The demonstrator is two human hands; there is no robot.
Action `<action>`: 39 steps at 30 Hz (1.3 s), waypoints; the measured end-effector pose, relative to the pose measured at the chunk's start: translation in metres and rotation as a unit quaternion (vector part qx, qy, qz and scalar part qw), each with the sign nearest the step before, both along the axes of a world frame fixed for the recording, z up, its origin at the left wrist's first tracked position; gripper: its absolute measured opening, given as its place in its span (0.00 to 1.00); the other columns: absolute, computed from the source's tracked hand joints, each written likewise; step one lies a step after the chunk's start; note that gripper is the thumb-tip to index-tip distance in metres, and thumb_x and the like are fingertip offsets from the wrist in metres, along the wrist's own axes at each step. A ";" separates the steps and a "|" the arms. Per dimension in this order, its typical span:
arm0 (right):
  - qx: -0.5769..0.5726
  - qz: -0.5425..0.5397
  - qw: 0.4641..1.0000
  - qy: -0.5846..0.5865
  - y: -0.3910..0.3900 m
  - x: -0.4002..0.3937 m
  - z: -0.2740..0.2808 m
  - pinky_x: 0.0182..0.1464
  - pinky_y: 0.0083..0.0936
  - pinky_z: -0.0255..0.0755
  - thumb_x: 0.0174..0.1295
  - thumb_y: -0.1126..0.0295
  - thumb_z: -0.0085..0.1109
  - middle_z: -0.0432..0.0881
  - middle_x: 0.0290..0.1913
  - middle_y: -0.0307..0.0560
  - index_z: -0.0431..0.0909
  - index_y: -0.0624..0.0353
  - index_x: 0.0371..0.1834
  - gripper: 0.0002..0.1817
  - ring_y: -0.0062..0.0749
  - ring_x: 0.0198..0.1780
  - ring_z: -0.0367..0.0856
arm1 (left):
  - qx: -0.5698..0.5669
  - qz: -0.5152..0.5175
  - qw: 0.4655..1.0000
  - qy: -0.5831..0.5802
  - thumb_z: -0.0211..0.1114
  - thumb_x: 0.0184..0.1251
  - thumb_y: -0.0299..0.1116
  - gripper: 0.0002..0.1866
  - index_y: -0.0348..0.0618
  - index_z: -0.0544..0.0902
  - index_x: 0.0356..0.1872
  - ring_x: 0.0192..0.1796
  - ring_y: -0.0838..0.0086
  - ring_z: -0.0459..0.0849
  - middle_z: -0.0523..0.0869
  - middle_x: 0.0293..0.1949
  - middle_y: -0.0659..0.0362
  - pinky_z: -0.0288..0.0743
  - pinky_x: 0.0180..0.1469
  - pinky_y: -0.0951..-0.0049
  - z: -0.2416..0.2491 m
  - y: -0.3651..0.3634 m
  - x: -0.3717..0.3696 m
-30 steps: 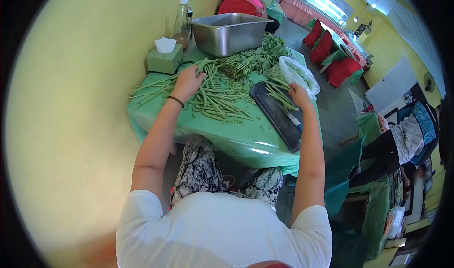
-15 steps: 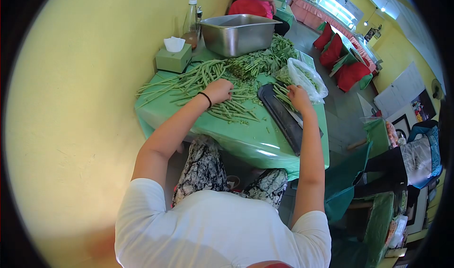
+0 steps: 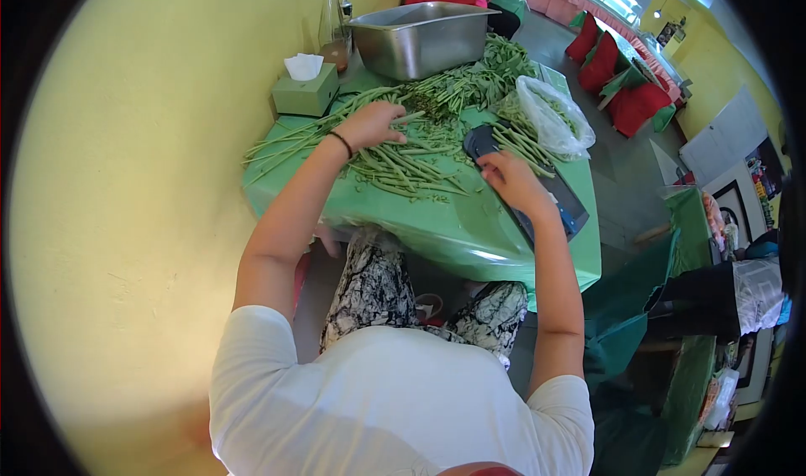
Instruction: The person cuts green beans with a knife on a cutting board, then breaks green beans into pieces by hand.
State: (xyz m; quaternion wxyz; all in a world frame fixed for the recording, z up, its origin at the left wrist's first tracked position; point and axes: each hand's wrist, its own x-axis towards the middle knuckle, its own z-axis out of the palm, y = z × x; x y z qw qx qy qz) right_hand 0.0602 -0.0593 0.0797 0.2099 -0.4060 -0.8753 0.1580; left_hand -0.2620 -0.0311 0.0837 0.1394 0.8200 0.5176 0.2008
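Note:
My left hand (image 3: 374, 127), with a dark band at the wrist, is over a heap of long green beans (image 3: 403, 172). Its thumb and fingers close on a green bean (image 3: 411, 117) that sticks out to the right. My right hand (image 3: 514, 182) hovers over a dark board (image 3: 480, 140), fingers bent together; whatever they hold is hidden. Cut green beans (image 3: 525, 147) lie at the board's far end. A blue knife handle (image 3: 568, 222) shows beside my right wrist; the blade is mostly covered.
Leafy greens (image 3: 499, 69) lie behind the beans, before a deep steel pan (image 3: 424, 44). A clear plastic bag (image 3: 556, 119) with green pieces stands at right. A tissue box (image 3: 304, 94) and glass bottle (image 3: 331, 23) are by the wall. Another person (image 3: 747, 295) stands at far right.
My right hand has come left and nearer, away from the cut beans to the board's left side. My left hand has shifted slightly left and up. The view has tilted downward.

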 end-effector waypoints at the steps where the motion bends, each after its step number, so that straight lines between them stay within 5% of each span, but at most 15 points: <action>1: -0.016 0.006 1.000 -0.010 -0.006 -0.004 -0.005 0.39 0.34 0.72 0.57 0.73 0.60 0.77 0.39 0.49 0.79 0.61 0.49 0.15 0.43 0.33 0.77 | 0.004 -0.010 1.000 0.018 0.72 0.49 0.37 0.19 0.36 0.79 0.38 0.35 0.58 0.78 0.82 0.34 0.51 0.72 0.43 0.66 0.004 -0.008 -0.003; 4: -0.091 -0.009 0.996 -0.003 -0.025 -0.019 -0.023 0.42 0.36 0.73 0.55 0.67 0.65 0.75 0.45 0.52 0.73 0.57 0.58 0.26 0.46 0.36 0.77 | 0.036 -0.060 0.998 -0.005 0.74 0.48 0.40 0.24 0.38 0.77 0.43 0.40 0.58 0.77 0.79 0.38 0.50 0.71 0.45 0.66 -0.018 -0.033 -0.019; 6: -0.079 -0.008 0.995 -0.068 -0.033 -0.034 -0.027 0.45 0.39 0.74 0.51 0.61 0.70 0.71 0.50 0.56 0.66 0.54 0.65 0.37 0.51 0.41 0.78 | 0.013 -0.042 0.999 -0.003 0.75 0.47 0.40 0.25 0.39 0.77 0.45 0.41 0.58 0.77 0.79 0.40 0.50 0.71 0.46 0.65 -0.032 -0.037 -0.019; 9: -0.002 -0.047 0.998 -0.040 -0.019 -0.062 -0.053 0.45 0.42 0.74 0.49 0.60 0.71 0.69 0.52 0.59 0.64 0.54 0.66 0.39 0.55 0.41 0.78 | -0.059 0.011 0.998 -0.009 0.76 0.45 0.41 0.30 0.39 0.76 0.49 0.45 0.59 0.76 0.77 0.45 0.50 0.71 0.48 0.65 -0.053 -0.039 -0.019; 14: 0.021 -0.160 0.987 -0.003 0.029 -0.092 -0.067 0.46 0.44 0.72 0.56 0.65 0.65 0.69 0.48 0.57 0.65 0.59 0.63 0.32 0.54 0.39 0.76 | -0.003 0.074 0.997 -0.026 0.77 0.45 0.41 0.34 0.42 0.74 0.55 0.45 0.57 0.77 0.77 0.46 0.50 0.72 0.50 0.62 -0.063 -0.011 -0.019; 22: 0.041 -0.162 0.985 0.031 -0.015 -0.020 -0.035 0.46 0.40 0.72 0.57 0.68 0.63 0.71 0.47 0.53 0.71 0.59 0.57 0.24 0.52 0.39 0.77 | 0.087 0.045 0.992 -0.077 0.75 0.50 0.42 0.31 0.37 0.75 0.52 0.45 0.61 0.78 0.78 0.46 0.49 0.72 0.49 0.66 -0.028 -0.040 -0.021; 27: 0.079 -0.261 0.961 0.039 -0.045 0.066 -0.030 0.45 0.41 0.74 0.56 0.66 0.63 0.74 0.43 0.51 0.76 0.57 0.51 0.20 0.53 0.43 0.77 | -0.034 0.049 0.984 -0.170 0.71 0.57 0.40 0.19 0.37 0.78 0.43 0.29 0.71 0.74 0.79 0.28 0.61 0.72 0.37 0.73 0.005 -0.076 0.012; 30: 0.088 -0.326 0.941 0.013 -0.056 0.096 -0.035 0.46 0.39 0.72 0.54 0.65 0.65 0.74 0.44 0.50 0.77 0.56 0.51 0.20 0.50 0.45 0.75 | -0.088 -0.019 0.993 -0.078 0.69 0.59 0.38 0.15 0.39 0.77 0.38 0.26 0.70 0.76 0.79 0.24 0.60 0.71 0.33 0.70 -0.014 -0.088 0.048; 34: 0.133 -0.332 0.931 -0.073 -0.061 0.116 -0.048 0.47 0.37 0.71 0.53 0.65 0.66 0.74 0.45 0.49 0.77 0.54 0.52 0.21 0.46 0.46 0.74 | -0.028 0.070 0.997 0.027 0.67 0.59 0.40 0.17 0.37 0.76 0.39 0.29 0.62 0.81 0.84 0.29 0.52 0.73 0.35 0.65 -0.059 -0.077 0.087; 39: 0.197 -0.351 0.911 -0.093 -0.044 0.122 -0.059 0.47 0.36 0.69 0.55 0.65 0.63 0.74 0.44 0.48 0.77 0.53 0.50 0.18 0.45 0.47 0.73 | -0.025 0.088 0.995 -0.042 0.65 0.61 0.43 0.18 0.37 0.74 0.38 0.31 0.58 0.82 0.84 0.31 0.50 0.74 0.37 0.61 -0.043 -0.059 0.099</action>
